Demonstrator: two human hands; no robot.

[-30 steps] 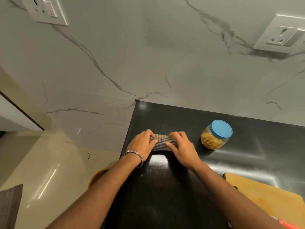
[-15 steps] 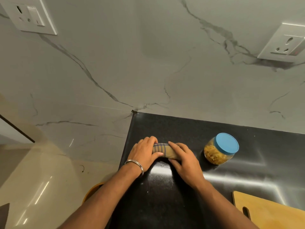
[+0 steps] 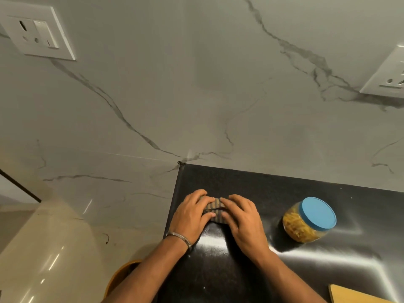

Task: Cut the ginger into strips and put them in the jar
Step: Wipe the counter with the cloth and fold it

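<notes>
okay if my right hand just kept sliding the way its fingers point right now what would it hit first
The right hand points up-left across the folded striped cloth, so it would most likely meet the left hand gripping the cloth's other end. The jar sits off to its other side, out of that line.

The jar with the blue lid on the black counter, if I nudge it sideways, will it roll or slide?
The jar appears to lean, its blue lid facing the camera, so a nudge might roll or tip it. The black counter looks glossy, so it could slide easily. It seems nearly full of yellowish pieces, probably lending some weight.
</notes>
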